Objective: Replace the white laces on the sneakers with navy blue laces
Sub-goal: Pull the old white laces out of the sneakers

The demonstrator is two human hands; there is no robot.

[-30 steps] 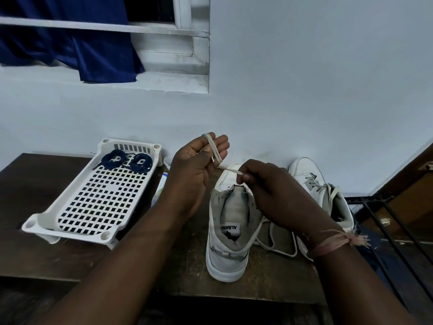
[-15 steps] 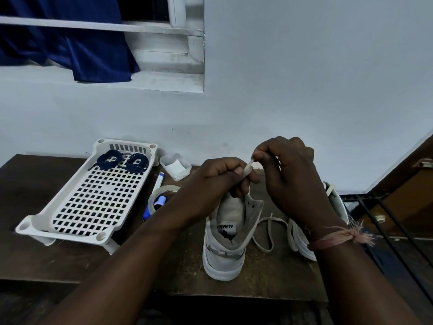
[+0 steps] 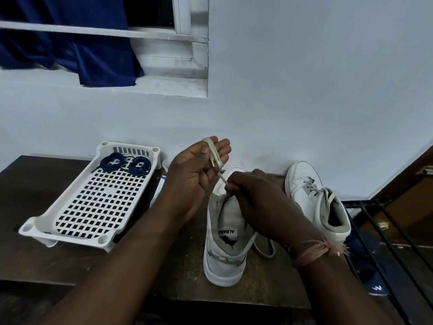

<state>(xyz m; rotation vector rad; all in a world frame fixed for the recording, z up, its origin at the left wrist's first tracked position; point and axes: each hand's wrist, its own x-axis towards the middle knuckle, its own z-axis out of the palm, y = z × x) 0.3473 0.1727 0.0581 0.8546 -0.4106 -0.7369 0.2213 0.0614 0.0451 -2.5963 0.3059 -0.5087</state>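
A dark brown wooden table (image 3: pixel 46 207) stands against a pale blue-white wall, and on its left part sits a white perforated plastic tray (image 3: pixel 93 202) set at an angle. Two coiled navy blue laces (image 3: pixel 125 164) lie side by side at the tray's far end. Near the table's middle stands a white and grey high-top sneaker (image 3: pixel 226 245), heel toward the camera, its lace holes bare; a second white sneaker (image 3: pixel 314 195) stands just beside it on the right, still threaded with its own lace. The left hand (image 3: pixel 196 174) is raised palm up over the first sneaker, with a flat white lace (image 3: pixel 214 156) looped round its fingers. The right hand (image 3: pixel 257 202) pinches the same lace just above the sneaker's toe, keeping it taut between the hands. A frayed pink thread band (image 3: pixel 316 249) circles the right wrist.
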